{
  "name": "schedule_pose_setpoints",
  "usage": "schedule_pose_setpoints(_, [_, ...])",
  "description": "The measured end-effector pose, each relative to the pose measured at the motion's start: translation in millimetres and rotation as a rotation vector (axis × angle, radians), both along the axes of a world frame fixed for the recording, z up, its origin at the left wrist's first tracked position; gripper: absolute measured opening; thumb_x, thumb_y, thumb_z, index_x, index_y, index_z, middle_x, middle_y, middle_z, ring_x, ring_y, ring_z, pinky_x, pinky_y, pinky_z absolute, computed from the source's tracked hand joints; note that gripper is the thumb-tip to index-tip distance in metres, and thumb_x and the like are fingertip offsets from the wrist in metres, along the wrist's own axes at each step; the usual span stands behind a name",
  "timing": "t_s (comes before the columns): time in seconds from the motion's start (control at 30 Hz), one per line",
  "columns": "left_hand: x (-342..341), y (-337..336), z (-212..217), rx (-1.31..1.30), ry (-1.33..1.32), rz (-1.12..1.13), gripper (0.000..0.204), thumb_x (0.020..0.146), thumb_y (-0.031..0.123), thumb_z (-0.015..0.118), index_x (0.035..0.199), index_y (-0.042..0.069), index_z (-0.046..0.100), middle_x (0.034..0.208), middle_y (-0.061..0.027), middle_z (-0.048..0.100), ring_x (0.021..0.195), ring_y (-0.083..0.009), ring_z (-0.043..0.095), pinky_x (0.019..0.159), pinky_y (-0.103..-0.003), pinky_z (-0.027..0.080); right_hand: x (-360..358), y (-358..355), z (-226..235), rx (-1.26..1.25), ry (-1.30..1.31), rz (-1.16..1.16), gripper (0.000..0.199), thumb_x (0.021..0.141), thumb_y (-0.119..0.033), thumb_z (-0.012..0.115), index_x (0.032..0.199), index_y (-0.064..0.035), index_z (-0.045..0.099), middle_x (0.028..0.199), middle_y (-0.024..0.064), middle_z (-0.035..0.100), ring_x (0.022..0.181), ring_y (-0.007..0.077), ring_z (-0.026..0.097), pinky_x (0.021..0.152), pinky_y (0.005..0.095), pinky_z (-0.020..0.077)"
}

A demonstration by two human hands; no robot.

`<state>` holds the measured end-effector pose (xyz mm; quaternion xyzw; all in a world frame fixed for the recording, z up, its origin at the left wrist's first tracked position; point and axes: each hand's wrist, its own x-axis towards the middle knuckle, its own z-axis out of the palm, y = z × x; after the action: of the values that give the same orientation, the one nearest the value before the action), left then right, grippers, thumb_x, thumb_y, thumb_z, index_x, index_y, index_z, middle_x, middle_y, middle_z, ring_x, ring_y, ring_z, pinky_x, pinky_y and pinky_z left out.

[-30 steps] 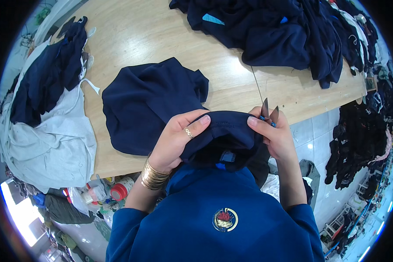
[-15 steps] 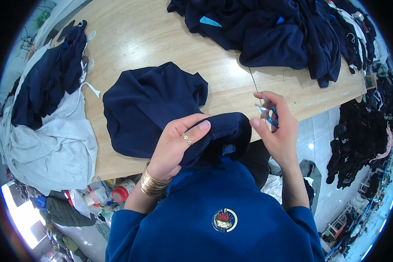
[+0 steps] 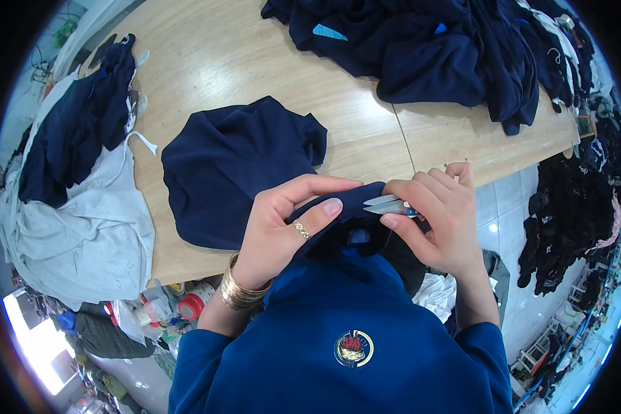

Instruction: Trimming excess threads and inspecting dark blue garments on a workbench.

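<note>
**Navy fabric up close, snips right at the fold**

Navy garment (image 3: 238,172) lies on the worktop (image 3: 207,69), hanging a bit past the near edge, left of the middle. What looks like its doubled-over band is up in the air just off that edge. Left hand (image 3: 276,221) has a narrow grip on it, thumb on one face and fingers behind. Right hand (image 3: 436,217) has its grip closed around small snips (image 3: 388,206), blades pointing left across the band, tips parted a little. Can't tell if the metal actually touches the cloth, or if those fingers pinch any of it too.

As for the rest, a big navy pile (image 3: 435,62) is heaped toward the far right corner. Light grey cloth (image 3: 96,228) spills over the left edge with dark navy pieces (image 3: 83,124) on top. Below the near left corner sits a red-lidded container (image 3: 193,303).
</note>
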<state>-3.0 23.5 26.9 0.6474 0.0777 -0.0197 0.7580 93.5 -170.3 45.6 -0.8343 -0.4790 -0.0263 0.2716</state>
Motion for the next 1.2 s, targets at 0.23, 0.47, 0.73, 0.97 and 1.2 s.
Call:
schedule_pose_setpoints(0.23, [1, 0, -3, -0.008, -0.026, 0.013, 0.025, 0.088, 0.016, 0.058, 0.108, 0.002, 0.062, 0.099, -0.0070, 0.066, 0.088, -0.0097, 0.060, 0.079, -0.022, 0.046, -1, -1, 2, -0.030, -0.027, 0.004, 0.021, 0.078, -0.031, 0.064, 0.083, -0.0113, 0.062, 0.060, -0.0003, 0.049, 0.058, 0.0136, 0.047, 0.066, 0.0336, 0.0262])
schedule_pose_setpoints(0.47, [2, -3, -3, -0.061, -0.023, 0.007, 0.026, 0.087, 0.014, 0.059, 0.110, 0.003, 0.061, 0.101, -0.0077, 0.065, 0.088, -0.0091, 0.060, 0.079, -0.021, 0.046, -2, 1, 3, -0.023, -0.036, 0.000, 0.020, 0.078, -0.032, 0.064, 0.083, -0.0118, 0.062, 0.060, -0.0003, 0.049, 0.058, 0.0136, 0.047, 0.066, 0.0337, 0.0263])
schedule_pose_setpoints(0.73, [4, -1, -5, -0.020, -0.061, -0.001, 0.027, 0.087, 0.013, 0.059, 0.112, 0.003, 0.060, 0.101, -0.0067, 0.065, 0.088, -0.0065, 0.059, 0.078, -0.019, 0.045, -1, -2, 5, -0.066, -0.076, -0.030, 0.021, 0.078, -0.030, 0.065, 0.084, -0.0107, 0.061, 0.063, 0.0002, 0.053, 0.058, 0.0134, 0.049, 0.068, 0.0332, 0.0275])
schedule_pose_setpoints(0.97, [4, -2, 1, -0.141, 0.050, -0.021, 0.033, 0.085, 0.007, 0.054, 0.117, -0.001, 0.055, 0.117, -0.0102, 0.058, 0.094, -0.0097, 0.058, 0.086, -0.022, 0.043, -8, 1, -1, 0.070, 0.124, -0.040, 0.025, 0.075, -0.025, 0.069, 0.088, -0.0074, 0.059, 0.067, 0.0024, 0.057, 0.061, 0.0164, 0.055, 0.058, 0.0291, 0.0351])
schedule_pose_setpoints(1.2, [5, 1, 2, -0.088, -0.030, -0.019, 0.034, 0.088, 0.009, 0.054, 0.122, 0.002, 0.050, 0.114, -0.0073, 0.058, 0.087, -0.0059, 0.058, 0.079, -0.020, 0.046, -3, -2, 0, 0.039, -0.024, 0.054, 0.022, 0.074, -0.023, 0.069, 0.085, -0.0071, 0.059, 0.067, 0.0031, 0.057, 0.058, 0.0168, 0.055, 0.051, 0.0281, 0.0378])
